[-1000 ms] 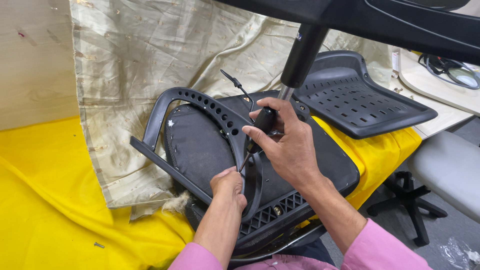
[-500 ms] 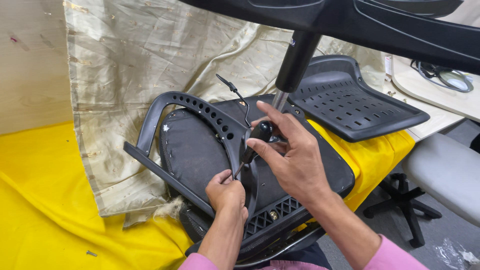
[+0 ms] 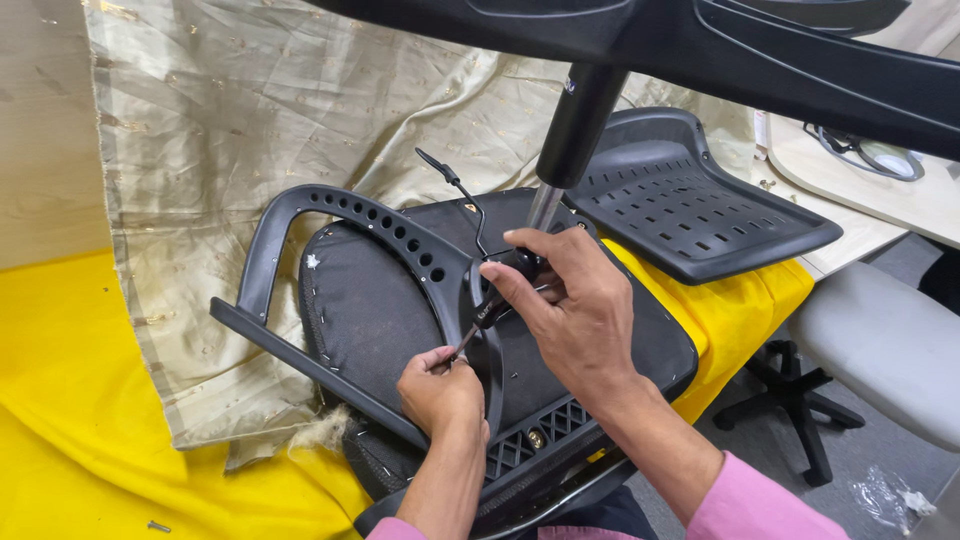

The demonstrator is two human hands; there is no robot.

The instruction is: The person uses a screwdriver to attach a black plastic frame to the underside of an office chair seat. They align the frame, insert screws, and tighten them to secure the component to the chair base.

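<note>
Since half a second ago your left hand (image 3: 440,385) dropped slightly, pinched on the thin shaft of the screwdriver (image 3: 487,318); your right hand (image 3: 570,310) stayed curled around its black handle. It sat over the upturned chair seat (image 3: 390,300) on the table (image 3: 60,400). Tool looked light, stiff, slim metal; grip it by the handle. Seat seemed heavy, rigid plastic under fuzzy fabric, with a perforated curved armrest (image 3: 380,222).

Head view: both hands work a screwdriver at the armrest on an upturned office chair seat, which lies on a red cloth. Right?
Not quite. The head view shows the chair seat on a yellow cloth, not red. The left hand, right hand, screwdriver and armrest are as stated.
</note>
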